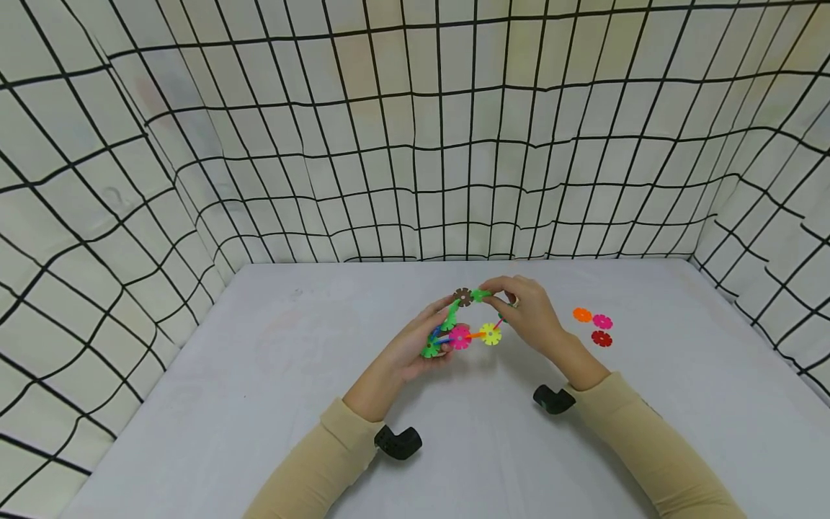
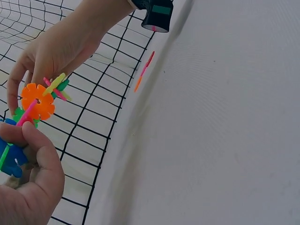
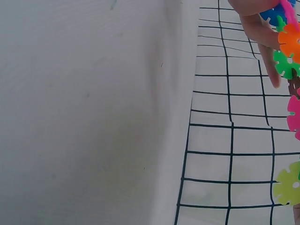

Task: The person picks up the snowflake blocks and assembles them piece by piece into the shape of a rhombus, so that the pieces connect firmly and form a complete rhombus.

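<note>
Linked notched plastic discs form a curved chain between both hands, above the table. My left hand [image 1: 408, 349] grips the left part, around green and blue discs; in the left wrist view a blue disc [image 2: 15, 158] shows by its thumb. My right hand [image 1: 533, 311] pinches a green disc [image 1: 480, 295] at the upper right, beside a brown disc [image 1: 462, 297]. Along the lower side run a pink disc [image 1: 460, 336], an orange one seen edge-on, and a yellow disc [image 1: 491, 334]. The right fingers partly hide the chain's right side.
Three loose discs lie on the white table [image 1: 279, 404] right of the right hand: orange [image 1: 582, 315], pink [image 1: 602, 321] and red [image 1: 601, 339]. Black-gridded white walls stand behind and at both sides. A black wrist camera [image 1: 398, 442] sits by the left sleeve, another [image 1: 554, 398] by the right.
</note>
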### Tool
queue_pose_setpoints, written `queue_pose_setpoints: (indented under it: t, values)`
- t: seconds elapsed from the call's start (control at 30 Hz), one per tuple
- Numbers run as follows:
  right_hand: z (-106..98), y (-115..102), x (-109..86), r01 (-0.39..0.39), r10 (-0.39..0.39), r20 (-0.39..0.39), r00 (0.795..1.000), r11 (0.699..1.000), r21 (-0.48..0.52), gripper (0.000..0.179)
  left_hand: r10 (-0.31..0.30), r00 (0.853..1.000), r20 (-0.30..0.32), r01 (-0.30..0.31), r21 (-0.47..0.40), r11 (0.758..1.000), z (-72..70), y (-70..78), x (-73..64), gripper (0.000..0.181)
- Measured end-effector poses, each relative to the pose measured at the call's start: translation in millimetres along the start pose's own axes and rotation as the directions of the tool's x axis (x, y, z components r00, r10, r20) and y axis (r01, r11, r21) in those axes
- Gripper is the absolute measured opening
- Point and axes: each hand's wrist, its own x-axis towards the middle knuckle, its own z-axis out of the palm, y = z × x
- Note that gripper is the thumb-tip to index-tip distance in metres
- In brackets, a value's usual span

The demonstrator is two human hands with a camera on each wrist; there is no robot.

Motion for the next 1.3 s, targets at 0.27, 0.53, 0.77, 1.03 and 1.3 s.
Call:
queue_pose_setpoints:
  t: [0.27, 0.53, 0.77, 1.03, 1.3]
  values:
    - [-1.5, 0.0, 0.9, -0.053, 0.052, 0.005, 0.999, 0.995, 0.084, 0.022, 0.034, 0.997, 0.069, -0.035, 0.018, 0.999, -1.4, 0.3, -2.2, 0.047]
    - [-5.4, -5.4, 1.7, -0.19, 0.183, 0.06, 0.981, 0.968, 0.162, 0.018, 0.026, 0.996, 0.081, -0.03, 0.051, 0.998, -2.7, 3.2, -3.6, 0.047]
    - [-4.0, -6.0, 2.7, -0.247, 0.24, 0.061, 0.969, 0.945, 0.212, 0.016, 0.023, 0.997, 0.072, -0.026, 0.049, 0.998, -2.2, 4.7, -4.7, 0.046]
    - [-2.5, -6.0, 3.1, -0.215, 0.214, 0.031, 0.976, 0.946, 0.242, 0.016, 0.027, 0.997, 0.078, -0.03, 0.042, 0.999, -3.1, 6.3, -5.2, 0.046]
    - [-1.5, -5.0, 3.1, -0.181, 0.183, 0.015, 0.983, 0.949, 0.26, 0.017, 0.027, 0.995, 0.099, -0.029, 0.02, 0.999, -4.0, 9.0, -6.4, 0.048]
